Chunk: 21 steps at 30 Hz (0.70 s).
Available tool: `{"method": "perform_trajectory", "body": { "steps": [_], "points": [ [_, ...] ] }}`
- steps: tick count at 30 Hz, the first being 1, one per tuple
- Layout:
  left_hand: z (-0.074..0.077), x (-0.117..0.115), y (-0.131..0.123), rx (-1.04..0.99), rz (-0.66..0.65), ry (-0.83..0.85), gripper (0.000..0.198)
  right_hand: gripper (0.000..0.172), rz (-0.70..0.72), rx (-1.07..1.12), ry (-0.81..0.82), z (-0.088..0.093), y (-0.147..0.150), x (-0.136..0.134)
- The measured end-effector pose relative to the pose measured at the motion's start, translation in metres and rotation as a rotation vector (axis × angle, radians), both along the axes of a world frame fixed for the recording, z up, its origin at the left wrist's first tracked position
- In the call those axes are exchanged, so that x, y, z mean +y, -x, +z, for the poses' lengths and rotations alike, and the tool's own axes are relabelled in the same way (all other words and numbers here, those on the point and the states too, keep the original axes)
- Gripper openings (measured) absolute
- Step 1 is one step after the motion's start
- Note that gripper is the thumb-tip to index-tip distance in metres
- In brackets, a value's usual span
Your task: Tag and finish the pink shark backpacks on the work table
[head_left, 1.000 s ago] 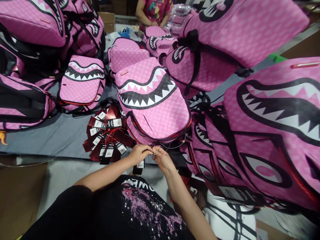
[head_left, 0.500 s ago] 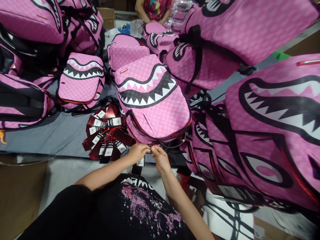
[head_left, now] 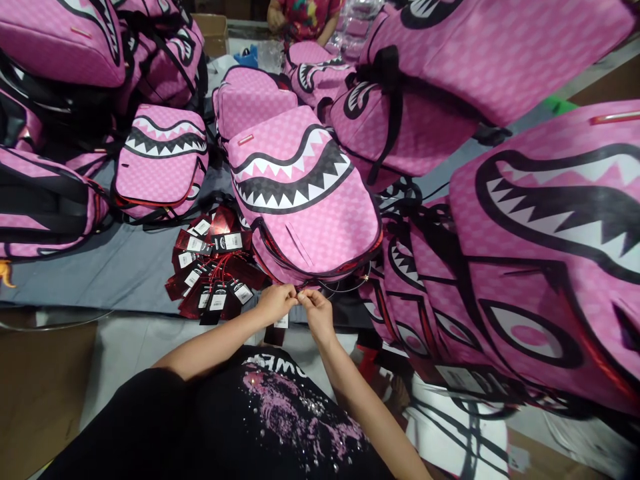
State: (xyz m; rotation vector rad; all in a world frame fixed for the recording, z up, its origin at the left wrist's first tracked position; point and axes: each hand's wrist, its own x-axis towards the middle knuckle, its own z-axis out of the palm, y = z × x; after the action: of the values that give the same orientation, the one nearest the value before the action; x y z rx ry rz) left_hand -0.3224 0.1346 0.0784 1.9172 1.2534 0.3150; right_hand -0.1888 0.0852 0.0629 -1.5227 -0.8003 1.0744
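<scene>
A pink backpack (head_left: pixel 305 200) with a shark-mouth print lies face up in front of me. Both hands meet at its near edge, by the zipper. My left hand (head_left: pixel 277 303) is closed in a pinch, and a dark hang tag (head_left: pixel 281 325) dangles below it. My right hand (head_left: pixel 317 311) is also pinched, its fingertips touching the left hand's. What sits between the fingers is too small to make out. A thin cord (head_left: pixel 345 288) runs off to the right from the bag's edge.
A pile of red and black hang tags (head_left: pixel 213 270) lies left of the bag on the grey table (head_left: pixel 120 273). Several more pink backpacks crowd the left, the back and the right (head_left: pixel 545 253). Another person (head_left: pixel 300 13) works at the far end.
The hands have drawn slightly closer together and nearer the bag's edge. The view has shifted a little; the bag and tags stay put.
</scene>
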Motion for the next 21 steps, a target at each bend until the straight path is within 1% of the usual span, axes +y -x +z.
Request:
{"method": "perform_trajectory", "body": {
  "steps": [3,7,12,15,19,21],
  "points": [
    [0.001,0.002,-0.002,0.030,0.001,0.003,0.014,0.018,0.008,-0.041,-0.011,-0.002,-0.001,-0.001],
    [0.002,0.002,-0.003,0.053,-0.015,-0.003,0.015,0.019,0.025,-0.068,-0.012,-0.008,-0.003,0.000],
    [0.000,-0.002,-0.006,0.072,0.019,0.000,0.015,0.020,-0.001,-0.147,-0.024,-0.014,-0.002,0.002],
    [-0.002,-0.004,-0.007,0.032,0.022,0.006,0.013,0.020,-0.027,-0.200,-0.052,-0.013,0.000,0.003],
    [-0.009,-0.001,-0.007,-0.066,-0.041,0.015,0.018,0.023,-0.041,-0.236,-0.072,-0.014,-0.003,0.007],
    [-0.013,0.001,-0.006,-0.084,-0.035,0.010,0.017,0.024,-0.042,-0.237,-0.078,-0.015,-0.004,0.009]
  ]
}}
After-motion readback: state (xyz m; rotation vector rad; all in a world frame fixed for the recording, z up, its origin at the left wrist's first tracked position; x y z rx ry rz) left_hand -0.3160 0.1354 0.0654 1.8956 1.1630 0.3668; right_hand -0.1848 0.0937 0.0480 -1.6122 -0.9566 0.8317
